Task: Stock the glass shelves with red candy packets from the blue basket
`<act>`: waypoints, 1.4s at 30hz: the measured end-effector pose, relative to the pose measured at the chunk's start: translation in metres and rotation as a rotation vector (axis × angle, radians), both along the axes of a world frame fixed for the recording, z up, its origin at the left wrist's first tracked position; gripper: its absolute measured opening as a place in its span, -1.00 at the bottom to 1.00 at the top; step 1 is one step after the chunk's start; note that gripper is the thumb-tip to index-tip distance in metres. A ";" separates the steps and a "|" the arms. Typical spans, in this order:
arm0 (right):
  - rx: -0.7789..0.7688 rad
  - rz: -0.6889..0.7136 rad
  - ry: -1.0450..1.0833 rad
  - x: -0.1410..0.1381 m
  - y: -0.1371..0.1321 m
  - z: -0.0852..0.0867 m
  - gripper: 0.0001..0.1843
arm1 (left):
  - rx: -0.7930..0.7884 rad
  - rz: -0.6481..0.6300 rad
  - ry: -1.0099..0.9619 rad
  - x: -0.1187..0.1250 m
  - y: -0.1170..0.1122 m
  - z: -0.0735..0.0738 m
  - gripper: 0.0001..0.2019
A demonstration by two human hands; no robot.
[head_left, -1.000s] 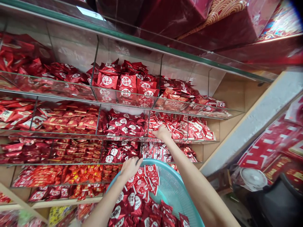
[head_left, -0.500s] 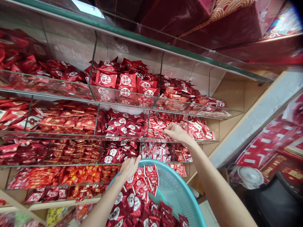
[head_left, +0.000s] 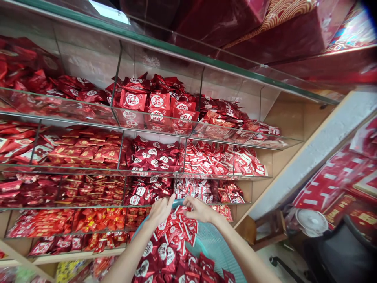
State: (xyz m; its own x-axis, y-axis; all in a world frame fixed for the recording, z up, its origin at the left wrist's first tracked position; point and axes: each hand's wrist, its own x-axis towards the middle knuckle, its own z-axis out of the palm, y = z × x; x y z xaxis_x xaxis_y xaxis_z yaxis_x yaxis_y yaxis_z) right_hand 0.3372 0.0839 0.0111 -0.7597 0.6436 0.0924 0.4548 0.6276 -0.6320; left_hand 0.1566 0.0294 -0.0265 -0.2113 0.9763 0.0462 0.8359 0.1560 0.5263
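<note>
A turquoise plastic basket (head_left: 219,251) is in front of me, holding red packets. Dark red packets with white round labels (head_left: 165,253) fill its lower part, and smaller red-and-white packets (head_left: 184,230) are heaped near the far rim. My left hand (head_left: 160,212) is closed on the basket's far-left rim, thumb pointing up. Over the far rim, just above the small packets, is my right hand (head_left: 196,209) with its fingers curled. Whatever lies within those fingers is hidden.
Glass-fronted shelves (head_left: 153,173) with dividers hold red packets in several rows. Small red-and-white packets (head_left: 206,159) fill a compartment beyond my right hand. Large dark red boxes (head_left: 282,35) sit overhead. At right are a black chair (head_left: 344,251), a wooden stool (head_left: 268,230) and a white fan (head_left: 311,221).
My right hand has come down from the shelf compartment of small red-and-white packets to the basket's far rim. My left hand stays on the rim.
</note>
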 end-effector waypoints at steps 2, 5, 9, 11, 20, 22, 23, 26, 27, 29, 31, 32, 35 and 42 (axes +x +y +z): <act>0.034 0.013 -0.017 -0.002 0.004 -0.008 -0.75 | 0.008 -0.016 -0.013 0.000 -0.001 0.001 -0.26; 0.107 0.016 -0.060 -0.004 0.007 -0.014 -0.75 | 0.020 -0.023 -0.029 0.000 -0.002 0.001 -0.27; 0.247 0.047 -0.092 -0.006 0.005 -0.020 -0.77 | 0.023 -0.013 -0.018 0.000 -0.002 0.002 -0.27; 0.310 0.069 -0.089 -0.006 0.002 -0.023 -0.79 | 0.022 -0.016 -0.011 0.000 -0.001 0.002 -0.27; 0.402 0.019 -0.110 -0.001 -0.001 -0.030 -0.68 | 0.016 -0.019 0.001 0.001 0.000 0.002 -0.27; 0.409 0.020 -0.090 0.000 -0.003 -0.026 -0.69 | 0.015 -0.016 0.003 0.001 0.000 0.001 -0.27; 0.418 0.022 -0.070 0.000 -0.005 -0.022 -0.69 | 0.015 -0.015 0.002 0.000 0.000 0.000 -0.27; 0.481 0.016 0.035 0.001 -0.010 0.001 -0.75 | 0.017 -0.010 -0.009 -0.001 0.001 -0.002 -0.28; 0.513 0.002 0.081 0.001 -0.011 0.011 -0.77 | 0.018 -0.008 -0.014 -0.001 0.002 -0.003 -0.28; 0.587 -0.052 0.179 0.003 -0.008 0.033 -0.81 | 0.019 -0.008 -0.017 -0.001 0.002 -0.003 -0.28; 0.651 -0.159 0.262 0.005 0.001 0.055 -0.82 | 0.019 -0.011 -0.013 -0.001 0.002 -0.003 -0.28; 0.671 -0.234 0.287 0.006 0.008 0.065 -0.83 | 0.021 -0.014 -0.011 -0.001 0.002 -0.003 -0.28; 0.643 -0.490 0.220 0.005 0.033 0.087 -0.85 | 0.027 -0.022 -0.015 -0.001 0.001 -0.001 -0.28; 0.517 -0.474 -0.200 -0.016 0.073 0.108 -0.81 | 0.036 -0.009 -0.018 0.000 0.000 0.000 -0.30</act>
State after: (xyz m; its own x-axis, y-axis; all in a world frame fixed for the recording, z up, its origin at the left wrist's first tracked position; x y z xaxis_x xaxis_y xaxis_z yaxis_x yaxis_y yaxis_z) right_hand 0.3209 0.1570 0.1189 -0.4445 0.8194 0.3620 0.8275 0.5303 -0.1845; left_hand 0.1567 0.0296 -0.0270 -0.2035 0.9760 0.0777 0.8277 0.1291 0.5462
